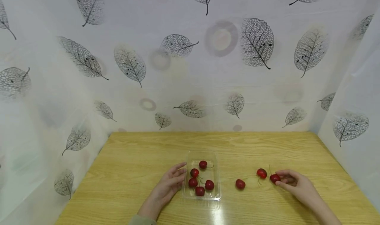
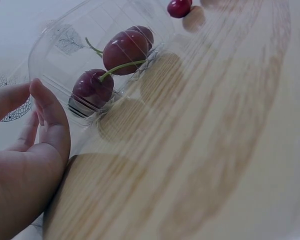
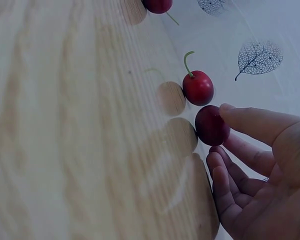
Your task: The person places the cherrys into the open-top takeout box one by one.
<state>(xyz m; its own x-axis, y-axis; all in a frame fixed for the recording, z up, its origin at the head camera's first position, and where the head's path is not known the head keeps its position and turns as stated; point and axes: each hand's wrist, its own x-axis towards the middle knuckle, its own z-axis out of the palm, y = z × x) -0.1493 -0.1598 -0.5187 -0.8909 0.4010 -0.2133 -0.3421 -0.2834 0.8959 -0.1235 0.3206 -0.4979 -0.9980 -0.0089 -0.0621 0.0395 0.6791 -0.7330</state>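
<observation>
My right hand (image 1: 301, 187) pinches a dark red cherry (image 1: 274, 178) between thumb and fingers, low over the table; its thin stem points up. Close to its left lies another cherry (image 1: 261, 173) with a stem, and farther left a third loose cherry (image 1: 240, 184). A clear plastic box (image 1: 218, 188) holds several cherries, some with green stems (image 2: 121, 67). Beside the box's left wall is my left hand (image 1: 167, 187), its fingertips at the wall and its fingers loosely bent. The right wrist view shows the held cherry (image 3: 212, 125) right beside its neighbour (image 3: 198, 88).
The wooden table (image 1: 133, 155) spreads under everything. A pale curtain (image 1: 190, 80) with printed leaves stands behind the table and along both sides. Light glints off the table (image 1: 217, 215) in front of the box.
</observation>
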